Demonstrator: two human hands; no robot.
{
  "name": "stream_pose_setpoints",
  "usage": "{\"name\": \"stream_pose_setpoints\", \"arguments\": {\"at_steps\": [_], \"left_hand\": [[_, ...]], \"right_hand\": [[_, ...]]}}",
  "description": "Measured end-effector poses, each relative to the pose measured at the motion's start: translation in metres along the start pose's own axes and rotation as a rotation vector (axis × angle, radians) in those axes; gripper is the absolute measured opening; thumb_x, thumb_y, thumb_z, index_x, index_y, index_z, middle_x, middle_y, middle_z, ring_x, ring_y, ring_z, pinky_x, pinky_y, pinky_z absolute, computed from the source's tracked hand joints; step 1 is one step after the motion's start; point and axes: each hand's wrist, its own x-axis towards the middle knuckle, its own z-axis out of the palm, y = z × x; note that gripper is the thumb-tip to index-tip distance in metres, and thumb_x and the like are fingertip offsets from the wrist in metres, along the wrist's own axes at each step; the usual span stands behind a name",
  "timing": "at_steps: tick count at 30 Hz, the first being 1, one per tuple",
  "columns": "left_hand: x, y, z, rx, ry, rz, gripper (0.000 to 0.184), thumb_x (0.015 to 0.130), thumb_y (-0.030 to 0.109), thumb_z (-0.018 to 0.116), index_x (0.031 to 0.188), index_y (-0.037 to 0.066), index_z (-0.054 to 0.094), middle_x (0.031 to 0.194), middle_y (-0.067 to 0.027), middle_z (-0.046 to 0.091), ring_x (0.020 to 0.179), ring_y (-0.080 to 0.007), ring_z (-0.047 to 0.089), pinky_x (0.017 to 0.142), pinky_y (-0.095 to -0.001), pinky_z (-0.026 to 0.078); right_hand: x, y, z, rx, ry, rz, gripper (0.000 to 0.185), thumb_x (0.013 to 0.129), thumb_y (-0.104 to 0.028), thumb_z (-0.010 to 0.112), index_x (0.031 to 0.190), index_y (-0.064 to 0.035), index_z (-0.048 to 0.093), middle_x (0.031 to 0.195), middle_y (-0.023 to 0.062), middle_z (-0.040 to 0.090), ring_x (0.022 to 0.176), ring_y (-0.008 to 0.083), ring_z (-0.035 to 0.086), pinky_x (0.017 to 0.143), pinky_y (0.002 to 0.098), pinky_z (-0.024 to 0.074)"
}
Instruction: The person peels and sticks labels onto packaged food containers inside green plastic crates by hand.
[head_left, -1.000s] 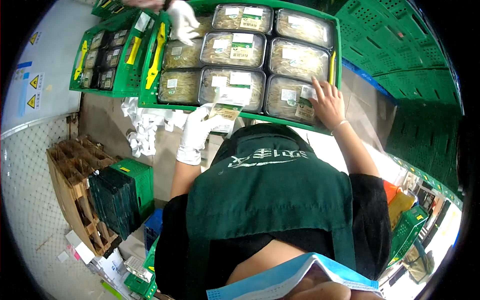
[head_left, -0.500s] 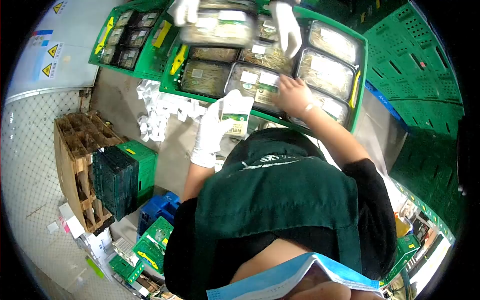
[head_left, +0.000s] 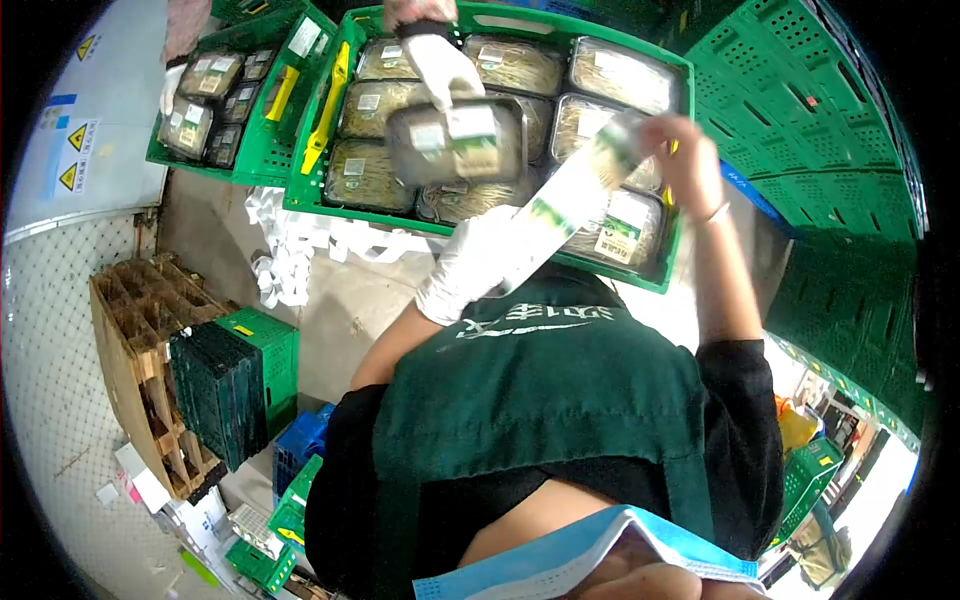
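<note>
My left hand (head_left: 470, 262), in a white glove, is closed around the lower end of a strip of printed labels (head_left: 568, 203). The strip runs up to the right over the green crate (head_left: 400, 222), pulled out straight. Its upper end meets the fingers of my bare right hand (head_left: 690, 165), which is blurred but looks pinched on it. Below the strip lies a clear-lidded pack (head_left: 640, 215) of pale, stringy food bearing a green-and-white label. A co-worker's gloved hand (head_left: 442, 72) holds a similar labelled pack (head_left: 458, 145) above the crate.
Several more packs fill the crate. A second green crate (head_left: 240, 165) with packs stands at left, where the co-worker's other hand (head_left: 172, 88) touches a pack. Crumpled white backing paper (head_left: 285, 262) lies below. Stacked green crates (head_left: 820, 120) rise at right; a wooden pallet (head_left: 140, 360) stands lower left.
My right hand has left the pack and moved up right, and the label strip now stretches between my hands. My left hand moved right. The co-worker's hands have shifted, one to the left crate.
</note>
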Motion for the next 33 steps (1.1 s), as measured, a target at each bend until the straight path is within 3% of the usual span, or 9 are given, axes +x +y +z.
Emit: {"name": "stream_pose_setpoints", "arguments": {"at_steps": [4, 10, 14, 18, 20, 22, 28, 30, 33], "left_hand": [[-0.003, -0.029, 0.0, 0.15, 0.001, 0.069, 0.022, 0.07, 0.018, 0.059, 0.087, 0.005, 0.059, 0.08, -0.0087, 0.058, 0.071, -0.0194, 0.058, 0.064, -0.0275, 0.047], [-0.006, -0.024, 0.001, -0.623, 0.067, -0.294, 0.022, 0.075, 0.011, 0.055, 0.094, 0.0, 0.056, 0.085, -0.01, 0.059, 0.076, -0.016, 0.058, 0.069, -0.0264, 0.046], [-0.001, -0.012, 0.007, -1.049, 0.117, -0.373, 0.024, 0.078, 0.006, 0.051, 0.1, -0.001, 0.054, 0.092, -0.0082, 0.058, 0.082, -0.0134, 0.055, 0.073, -0.0256, 0.044], [0.003, -0.01, -0.009, -0.642, -0.114, -0.404, 0.031, 0.076, 0.003, 0.052, 0.107, 0.0, 0.051, 0.099, -0.0076, 0.056, 0.087, -0.0128, 0.053, 0.076, -0.0253, 0.043], [0.013, 0.011, -0.002, -0.987, 0.196, -0.193, 0.024, 0.074, 0.005, 0.057, 0.098, 0.003, 0.058, 0.088, -0.0069, 0.059, 0.078, -0.0144, 0.055, 0.07, -0.0255, 0.044], [0.012, 0.01, -0.001, -0.642, 0.228, -0.174, 0.021, 0.074, 0.004, 0.055, 0.094, 0.003, 0.06, 0.085, -0.0071, 0.06, 0.075, -0.0135, 0.055, 0.067, -0.0244, 0.044], [-0.006, 0.012, -0.017, -0.612, -0.064, -0.224, 0.024, 0.073, 0.004, 0.051, 0.096, -0.001, 0.058, 0.089, -0.0105, 0.06, 0.076, -0.0163, 0.056, 0.068, -0.025, 0.045], [-0.019, -0.002, -0.007, -0.988, 0.16, -0.321, 0.024, 0.076, 0.006, 0.05, 0.096, -0.003, 0.057, 0.093, -0.0116, 0.06, 0.08, -0.0167, 0.056, 0.071, -0.0242, 0.044], [-0.016, -0.001, -0.011, -0.677, 0.433, -0.335, 0.022, 0.078, 0.003, 0.051, 0.098, 0.0, 0.057, 0.094, -0.0094, 0.06, 0.087, -0.0143, 0.056, 0.075, -0.0235, 0.043]], "right_hand": [[0.024, 0.088, 0.01, -0.321, -0.274, -0.022, 0.026, 0.074, -0.016, 0.054, 0.097, -0.0045, 0.049, 0.091, 0.0162, 0.054, 0.085, 0.0291, 0.052, 0.072, 0.0372, 0.0427], [0.0, 0.07, 0.032, -0.798, -0.14, 0.026, 0.052, 0.076, -0.033, 0.053, 0.118, -0.0065, 0.037, 0.109, 0.0135, 0.046, 0.101, 0.0278, 0.043, 0.083, 0.0354, 0.0368], [-0.034, -0.001, 0.025, 0.687, -0.524, 0.059, 0.037, 0.075, -0.026, 0.061, 0.1, -0.0009, 0.051, 0.087, 0.0119, 0.058, 0.078, 0.0177, 0.054, 0.073, 0.0291, 0.0424], [-0.045, -0.032, 0.037, 0.198, -0.409, -0.279, 0.022, 0.074, -0.012, 0.057, 0.093, -0.0023, 0.052, 0.075, 0.0177, 0.055, 0.068, 0.0322, 0.056, 0.059, 0.0349, 0.0444], [-0.052, -0.042, 0.049, 0.384, -0.376, -0.239, 0.018, 0.074, -0.009, 0.056, 0.091, -0.0041, 0.054, 0.071, 0.016, 0.055, 0.065, 0.031, 0.056, 0.056, 0.0352, 0.0442], [-0.053, -0.049, 0.051, 0.354, -0.333, -0.218, 0.013, 0.072, -0.008, 0.058, 0.084, -0.0052, 0.056, 0.068, 0.0136, 0.056, 0.063, 0.0274, 0.057, 0.054, 0.033, 0.0445], [0.066, 0.046, -0.012, 0.011, 0.055, -0.002, 0.009, 0.073, -0.011, 0.06, 0.078, -0.0033, 0.058, 0.072, 0.0069, 0.062, 0.063, 0.0148, 0.059, 0.058, 0.0254, 0.0469], [0.086, 0.058, -0.024, 0.008, -0.165, -0.022, 0.016, 0.076, -0.016, 0.059, 0.082, -0.0013, 0.057, 0.074, 0.0068, 0.061, 0.067, 0.0145, 0.058, 0.061, 0.0248, 0.0467], [0.059, 0.006, 0.02, 0.348, -0.634, -0.199, 0.035, 0.075, -0.033, 0.06, 0.092, -0.0021, 0.056, 0.084, 0.009, 0.06, 0.076, 0.0153, 0.057, 0.067, 0.0284, 0.0465]]}}
